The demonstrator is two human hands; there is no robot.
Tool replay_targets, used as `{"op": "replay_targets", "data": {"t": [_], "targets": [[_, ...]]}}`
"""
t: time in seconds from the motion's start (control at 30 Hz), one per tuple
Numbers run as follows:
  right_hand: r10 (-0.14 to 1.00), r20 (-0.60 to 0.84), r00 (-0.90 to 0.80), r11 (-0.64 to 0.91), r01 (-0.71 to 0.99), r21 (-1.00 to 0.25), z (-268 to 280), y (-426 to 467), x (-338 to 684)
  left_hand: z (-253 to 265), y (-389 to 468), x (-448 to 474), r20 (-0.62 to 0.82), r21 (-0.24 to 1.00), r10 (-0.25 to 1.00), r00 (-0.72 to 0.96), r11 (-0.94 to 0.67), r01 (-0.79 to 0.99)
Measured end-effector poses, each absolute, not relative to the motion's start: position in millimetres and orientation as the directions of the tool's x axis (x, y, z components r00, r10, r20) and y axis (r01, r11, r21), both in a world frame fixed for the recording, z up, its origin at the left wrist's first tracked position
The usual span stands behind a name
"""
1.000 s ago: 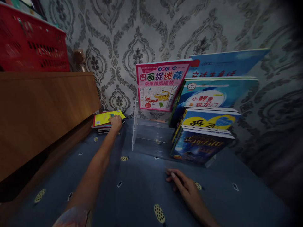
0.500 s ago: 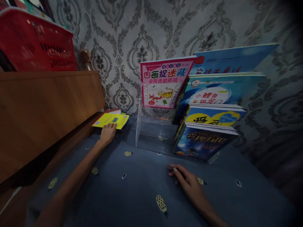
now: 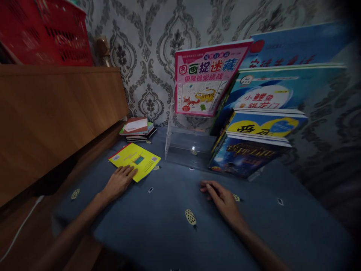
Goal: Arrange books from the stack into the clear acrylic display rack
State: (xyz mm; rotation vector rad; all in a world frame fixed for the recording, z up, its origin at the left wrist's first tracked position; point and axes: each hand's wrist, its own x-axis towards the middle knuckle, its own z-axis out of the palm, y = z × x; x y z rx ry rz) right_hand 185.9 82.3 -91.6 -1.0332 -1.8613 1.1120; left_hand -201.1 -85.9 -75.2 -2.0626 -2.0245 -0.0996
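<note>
My left hand [image 3: 120, 180] grips the near left edge of a thin yellow book [image 3: 142, 156] with a red spine, its fingers on top of the cover. The book is over the blue cloth, in front of a small stack of books [image 3: 138, 130]. My right hand [image 3: 221, 195] rests on the cloth with fingers loosely bent and apart, holding nothing. Just behind it stands a clear stepped book rack [image 3: 184, 152]. On the rack are a pink picture book [image 3: 205, 82], a teal book [image 3: 265, 88], a blue-yellow book [image 3: 262, 124] and a dark blue book [image 3: 245, 156].
A blue cloth with pineapple prints [image 3: 158, 226] covers the table. Along the left runs a wooden cabinet [image 3: 62, 109] with a red plastic basket [image 3: 62, 34] on top. A white cable [image 3: 22, 229] hangs at lower left. Patterned wallpaper [image 3: 149, 71] closes off the back.
My left hand has drawn the yellow book off the stack towards me, uncovering the books below. My right hand stays in about the same place. The view has shifted slightly.
</note>
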Motion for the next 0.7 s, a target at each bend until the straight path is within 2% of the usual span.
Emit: {"op": "replay_targets", "data": {"t": [0.2,0.43,0.7], "targets": [[0.886,0.177,-0.429,0.311,0.265,-0.913,-96,81,186,-79,-109,-182,0.226,-0.084,0.971,0.081,-0.063,0.994],[0.874,0.204,-0.441,0.345,0.266,-0.9,-95,79,187,-83,-112,-138,0.307,-0.059,0.897,0.318,-0.315,0.947],[0.756,0.159,-0.635,0.445,0.321,-0.836,-81,72,196,-70,-91,-66,0.231,-0.003,0.85,0.474,-0.487,0.873]]}}
